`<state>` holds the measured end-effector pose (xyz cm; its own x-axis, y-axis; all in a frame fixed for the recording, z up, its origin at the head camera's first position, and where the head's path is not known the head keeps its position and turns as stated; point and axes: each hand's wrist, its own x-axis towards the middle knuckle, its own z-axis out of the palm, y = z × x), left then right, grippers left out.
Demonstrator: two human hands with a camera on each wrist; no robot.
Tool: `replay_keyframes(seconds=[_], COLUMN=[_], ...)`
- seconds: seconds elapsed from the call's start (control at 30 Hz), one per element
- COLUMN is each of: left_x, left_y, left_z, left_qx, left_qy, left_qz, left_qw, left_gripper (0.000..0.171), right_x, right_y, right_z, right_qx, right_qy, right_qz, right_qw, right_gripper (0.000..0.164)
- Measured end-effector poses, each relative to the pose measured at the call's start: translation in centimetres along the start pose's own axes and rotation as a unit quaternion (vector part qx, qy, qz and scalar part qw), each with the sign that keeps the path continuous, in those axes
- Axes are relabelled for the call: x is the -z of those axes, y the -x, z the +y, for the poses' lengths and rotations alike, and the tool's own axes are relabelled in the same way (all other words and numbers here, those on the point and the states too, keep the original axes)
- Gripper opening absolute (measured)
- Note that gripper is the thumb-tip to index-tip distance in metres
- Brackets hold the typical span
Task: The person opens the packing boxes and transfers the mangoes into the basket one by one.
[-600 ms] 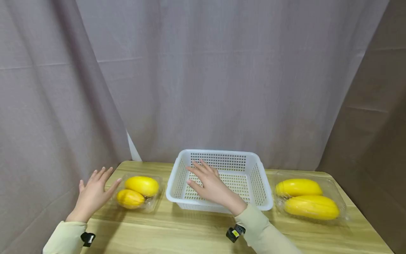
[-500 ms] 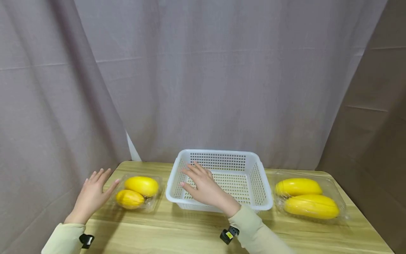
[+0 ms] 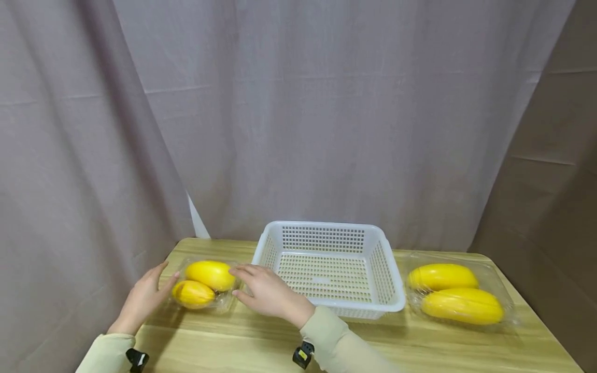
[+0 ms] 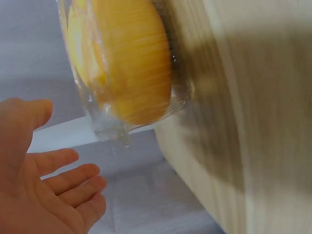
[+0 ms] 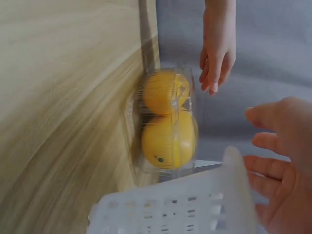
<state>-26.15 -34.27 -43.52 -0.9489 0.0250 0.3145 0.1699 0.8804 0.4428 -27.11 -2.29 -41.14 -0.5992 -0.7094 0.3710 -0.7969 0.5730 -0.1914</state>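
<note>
A clear plastic box holding two yellow, oblong, melon-like fruits, the farther one and the nearer one, sits on the table's left part. My left hand is at the box's left side, fingers extended and apart from it in the left wrist view. From the other side my right hand reaches over the gap between box and basket, its fingertips overlapping the box's right edge in the head view. Loosely extended fingers show in the right wrist view, with nothing held. The box's lid looks closed there.
A white perforated plastic basket stands mid-table, just right of the box; its rim is close to my right hand. Another clear box with two longer yellow fruits lies at the right. Grey curtains hang behind the table.
My right hand has swung left from above the basket to the right side of the left box. My left hand has shifted slightly lower and to the right.
</note>
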Motion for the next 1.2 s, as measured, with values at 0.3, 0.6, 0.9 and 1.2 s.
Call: replay_keyframes(seconds=[0.3,0.6,0.9,1.2], left_x=[-2.0,-3.5,-2.8,-2.6], left_y=[0.1,0.3,0.4,0.7], left_z=[-1.2,-1.9,-2.0,-1.5], left_qx=[0.066,0.087,0.125,0.108], left_qy=[0.042,0.109,0.134,0.133], left_qz=[-0.041,-0.057,-0.081,-0.085], left_qw=[0.9961,0.9885,0.9798,0.9815], left_gripper=[0.072,0.073,0.081,0.074], right_x=[-2.1,-3.9,-4.7,-5.0], right_y=[-2.1,-2.9,-3.5,-3.0], right_z=[-1.0,-2.5,-3.6,-3.7], right_qx=[0.012,0.010,0.015,0.013], right_qy=[0.073,0.145,0.235,0.274], right_qz=[-0.050,-0.071,-0.055,-0.048], right_qw=[0.996,0.987,0.970,0.960], right_gripper=[0.050,0.051,0.044,0.038])
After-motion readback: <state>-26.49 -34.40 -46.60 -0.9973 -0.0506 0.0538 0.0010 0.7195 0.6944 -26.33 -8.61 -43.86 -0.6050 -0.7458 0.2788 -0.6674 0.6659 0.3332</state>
